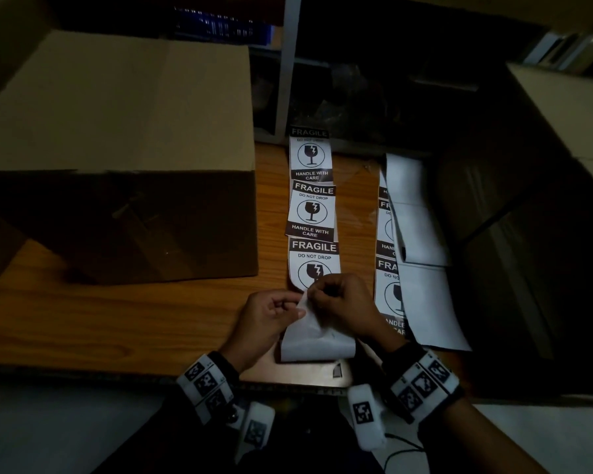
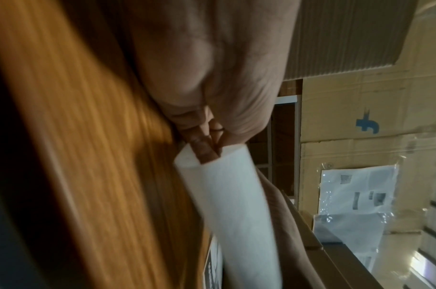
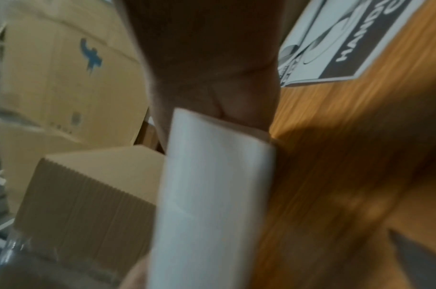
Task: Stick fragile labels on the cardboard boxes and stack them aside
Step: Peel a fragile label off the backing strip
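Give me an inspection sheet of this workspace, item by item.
Surface: wooden table, dimly lit.
Job's things: strip of fragile labels lies along the table; cardboard box stands to its left, no label visible on it.
Clutter: second label strip and blank backing sheets on the right.
Grippers: left hand and right hand both pinch the strip's near end, apparently peeling a label from its backing.
Cables: thin black cable near the right wrist.
Surroundings: metal shelving behind; more cartons stacked nearby.
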A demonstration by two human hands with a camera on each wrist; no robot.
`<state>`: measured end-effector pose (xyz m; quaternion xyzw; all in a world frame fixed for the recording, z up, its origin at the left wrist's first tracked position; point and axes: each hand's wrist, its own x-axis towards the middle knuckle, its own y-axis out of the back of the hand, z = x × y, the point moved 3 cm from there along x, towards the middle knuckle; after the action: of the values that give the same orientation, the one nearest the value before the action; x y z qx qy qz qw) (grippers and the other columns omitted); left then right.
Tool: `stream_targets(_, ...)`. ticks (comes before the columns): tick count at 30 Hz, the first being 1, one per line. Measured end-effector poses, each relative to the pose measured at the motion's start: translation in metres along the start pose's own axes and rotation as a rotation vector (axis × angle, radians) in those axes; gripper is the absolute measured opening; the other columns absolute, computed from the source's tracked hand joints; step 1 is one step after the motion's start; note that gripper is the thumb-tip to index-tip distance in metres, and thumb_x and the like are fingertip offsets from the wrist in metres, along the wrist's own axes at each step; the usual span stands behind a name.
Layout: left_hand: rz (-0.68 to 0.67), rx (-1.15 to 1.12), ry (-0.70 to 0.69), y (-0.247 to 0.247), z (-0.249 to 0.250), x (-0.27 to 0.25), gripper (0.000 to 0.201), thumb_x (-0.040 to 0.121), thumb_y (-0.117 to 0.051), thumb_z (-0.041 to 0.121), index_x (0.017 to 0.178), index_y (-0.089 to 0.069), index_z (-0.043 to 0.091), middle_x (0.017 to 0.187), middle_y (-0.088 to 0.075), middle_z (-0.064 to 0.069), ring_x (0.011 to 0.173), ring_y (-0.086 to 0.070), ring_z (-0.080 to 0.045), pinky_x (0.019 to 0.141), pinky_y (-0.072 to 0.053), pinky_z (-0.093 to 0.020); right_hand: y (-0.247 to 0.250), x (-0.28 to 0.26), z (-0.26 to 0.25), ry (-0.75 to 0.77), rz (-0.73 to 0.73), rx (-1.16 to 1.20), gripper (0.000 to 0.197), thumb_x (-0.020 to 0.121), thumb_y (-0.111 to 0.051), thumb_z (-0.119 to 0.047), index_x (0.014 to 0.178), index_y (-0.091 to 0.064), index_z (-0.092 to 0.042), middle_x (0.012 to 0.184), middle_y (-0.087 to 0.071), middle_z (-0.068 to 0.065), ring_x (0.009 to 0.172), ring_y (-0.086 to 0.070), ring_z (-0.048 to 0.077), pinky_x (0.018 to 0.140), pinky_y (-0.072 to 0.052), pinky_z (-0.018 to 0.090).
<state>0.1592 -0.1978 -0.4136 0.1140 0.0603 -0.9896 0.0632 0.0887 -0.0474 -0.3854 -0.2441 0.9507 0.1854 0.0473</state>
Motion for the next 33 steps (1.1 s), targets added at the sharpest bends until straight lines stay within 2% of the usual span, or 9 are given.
stream_targets(2,0.002,-0.024,0.007,0.000,0.000,-0.001,0.023,0.081,-0.072,-0.003,0.098,-0.073,0.013,0.091,-0.073,-0.012,0.083,-0.069,-0.020,0.072,-0.055,-0.026,0.000,-0.002,-0.002,-0.075,0.048,0.190,0.021,0.093,-0.058,0.000,0.076,-0.070,-0.003,0.063,-0.065,0.009,0.056,-0.059,0.018,0.056,-0.047,0.029)
stream_targets(4,0.001,-0.052,0.020,0.000,0.001,-0.002,0.023,0.082,-0.070,-0.004,0.100,-0.073,0.011,0.092,-0.073,-0.013,0.082,-0.070,-0.020,0.070,-0.056,-0.026,0.003,-0.005,-0.006,-0.086,0.076,0.262,0.020,0.094,-0.058,-0.001,0.080,-0.072,0.002,0.069,-0.068,0.010,0.063,-0.061,0.017,0.061,-0.048,0.029)
stream_targets(8,-0.017,-0.047,-0.001,0.001,0.004,-0.003,0.025,0.084,-0.069,-0.003,0.103,-0.073,0.012,0.088,-0.073,-0.005,0.084,-0.069,-0.018,0.072,-0.055,-0.025,0.004,-0.005,-0.009,0.118,0.008,-0.097,0.005,0.087,-0.073,-0.015,0.087,-0.077,-0.013,0.078,-0.074,-0.005,0.071,-0.067,0.004,0.069,-0.053,0.024)
stream_targets(10,-0.028,-0.064,-0.005,0.000,0.005,-0.004,0.025,0.084,-0.068,-0.005,0.101,-0.073,0.012,0.083,-0.073,0.000,0.081,-0.068,-0.015,0.070,-0.054,-0.022,0.003,-0.004,-0.006,0.171,0.042,-0.197,0.008,0.084,-0.076,-0.019,0.090,-0.078,-0.015,0.083,-0.074,-0.009,0.077,-0.068,0.001,0.074,-0.053,0.021)
stream_targets(14,0.012,-0.060,0.022,0.002,0.003,-0.004,0.024,0.082,-0.072,-0.002,0.100,-0.071,0.014,0.091,-0.071,-0.008,0.084,-0.069,-0.018,0.070,-0.054,-0.023,-0.002,-0.003,-0.005,0.198,0.112,-0.192,0.005,0.087,-0.073,-0.017,0.086,-0.078,-0.015,0.078,-0.071,-0.013,0.073,-0.065,-0.003,0.070,-0.049,0.016)
stream_targets(19,-0.017,-0.080,0.030,0.001,0.006,-0.005,0.024,0.083,-0.070,-0.002,0.099,-0.071,0.015,0.099,-0.072,-0.015,0.091,-0.070,-0.023,0.078,-0.058,-0.030,-0.004,-0.002,-0.003,0.127,0.053,-0.142,0.018,0.092,-0.066,-0.016,0.077,-0.070,-0.025,0.066,-0.067,-0.014,0.064,-0.059,-0.003,0.064,-0.047,0.020)
stream_targets(22,-0.038,-0.097,0.019,0.000,0.009,-0.005,0.025,0.084,-0.068,-0.005,0.096,-0.073,0.016,0.096,-0.074,-0.011,0.088,-0.071,-0.021,0.078,-0.059,-0.031,-0.006,0.000,-0.002,0.068,0.016,0.004,0.020,0.093,-0.064,-0.012,0.074,-0.068,-0.018,0.063,-0.064,-0.009,0.061,-0.055,0.002,0.060,-0.044,0.022)
stream_targets(27,-0.050,-0.138,0.024,0.000,0.010,-0.006,0.026,0.083,-0.067,-0.008,0.097,-0.072,0.013,0.088,-0.075,-0.003,0.082,-0.070,-0.013,0.071,-0.055,-0.021,-0.006,-0.001,-0.002,-0.030,-0.022,0.252,0.023,0.095,-0.060,-0.007,0.072,-0.063,-0.010,0.056,-0.056,-0.005,0.051,-0.049,0.009,0.051,-0.040,0.023)
stream_targets(33,-0.024,-0.146,0.056,0.003,0.005,-0.004,0.026,0.083,-0.069,-0.006,0.107,-0.070,0.005,0.102,-0.071,-0.020,0.088,-0.070,-0.020,0.074,-0.056,-0.026,-0.005,0.002,-0.003,-0.092,0.007,0.283,0.023,0.094,-0.060,-0.005,0.072,-0.063,-0.004,0.059,-0.061,0.001,0.053,-0.056,0.010,0.053,-0.045,0.022)
